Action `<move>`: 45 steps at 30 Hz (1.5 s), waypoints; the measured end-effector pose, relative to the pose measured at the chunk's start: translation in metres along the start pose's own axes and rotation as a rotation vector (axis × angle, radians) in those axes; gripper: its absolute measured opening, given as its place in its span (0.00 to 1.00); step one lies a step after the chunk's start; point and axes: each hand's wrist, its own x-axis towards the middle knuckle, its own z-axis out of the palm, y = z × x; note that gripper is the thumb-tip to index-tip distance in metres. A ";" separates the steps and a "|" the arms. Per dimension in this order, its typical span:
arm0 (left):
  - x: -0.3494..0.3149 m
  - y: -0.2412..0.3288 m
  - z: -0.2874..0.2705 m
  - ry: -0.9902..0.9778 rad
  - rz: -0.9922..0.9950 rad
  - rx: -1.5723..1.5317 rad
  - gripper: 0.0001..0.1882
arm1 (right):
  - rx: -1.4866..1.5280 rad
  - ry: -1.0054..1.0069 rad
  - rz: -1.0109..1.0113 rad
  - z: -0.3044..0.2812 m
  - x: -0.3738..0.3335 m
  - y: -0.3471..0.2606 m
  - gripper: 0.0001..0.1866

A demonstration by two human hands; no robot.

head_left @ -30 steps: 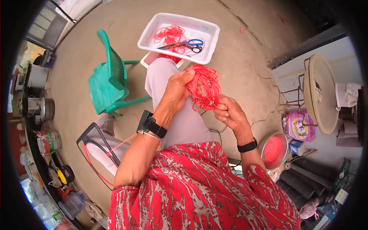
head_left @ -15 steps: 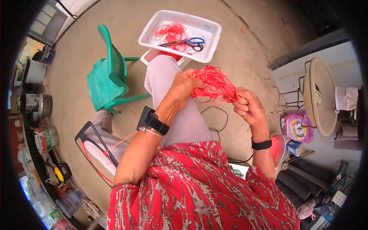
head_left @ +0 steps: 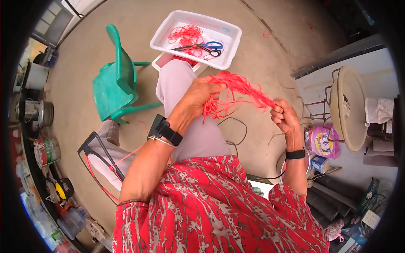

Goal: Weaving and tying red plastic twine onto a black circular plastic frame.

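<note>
Now the hank of thin, glossy red plastic-looking strands (head_left: 240,86), rounded and compact a second ago, is drawn out lengthwise below the white rectangular plastic tray (head_left: 213,31). The left hand (head_left: 200,95), below the tray, pinches the hank's bulkier end between thumb and fingers; the right hand (head_left: 287,114), now farther to the tray's lower right, clenches the narrowed end. Judging by this widened spacing, the work has passed from holding the mass to stretching it, although loops dangle slack beneath the left fingers. Loose red strands (head_left: 185,33) and blue-and-black-handled scissors (head_left: 204,45) lie inside the tray, untouched.
</note>
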 end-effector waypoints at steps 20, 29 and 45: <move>0.009 0.000 -0.012 -0.190 -0.092 -0.147 0.08 | -0.092 0.344 0.227 -0.087 0.075 0.121 0.06; 0.010 -0.001 -0.012 -0.184 -0.123 -0.141 0.10 | -0.249 0.470 0.189 -0.102 0.096 0.130 0.03; 0.012 -0.010 0.005 0.018 -0.034 0.051 0.08 | -0.111 0.139 0.187 -0.049 0.068 0.097 0.15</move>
